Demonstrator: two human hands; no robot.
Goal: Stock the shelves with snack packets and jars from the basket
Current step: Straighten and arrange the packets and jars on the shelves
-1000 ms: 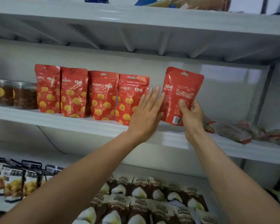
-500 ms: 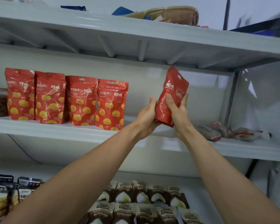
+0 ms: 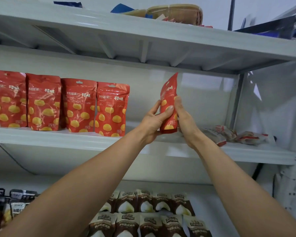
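Head view: red packet (image 3: 168, 93) sits between left hand (image 3: 152, 123) and right hand (image 3: 184, 120), both grips clasping it.

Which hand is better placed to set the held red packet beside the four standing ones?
Right, probably. The right hand grips the red packet on its outer side and can move it toward the row of four packets; the left hand lies in the gap between them.

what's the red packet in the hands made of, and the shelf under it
The red packet is probably thin plastic film, glossy; it creases and catches bright highlights. The shelf is likely painted sheet metal, pale grey with a satin sheen and a folded front lip.
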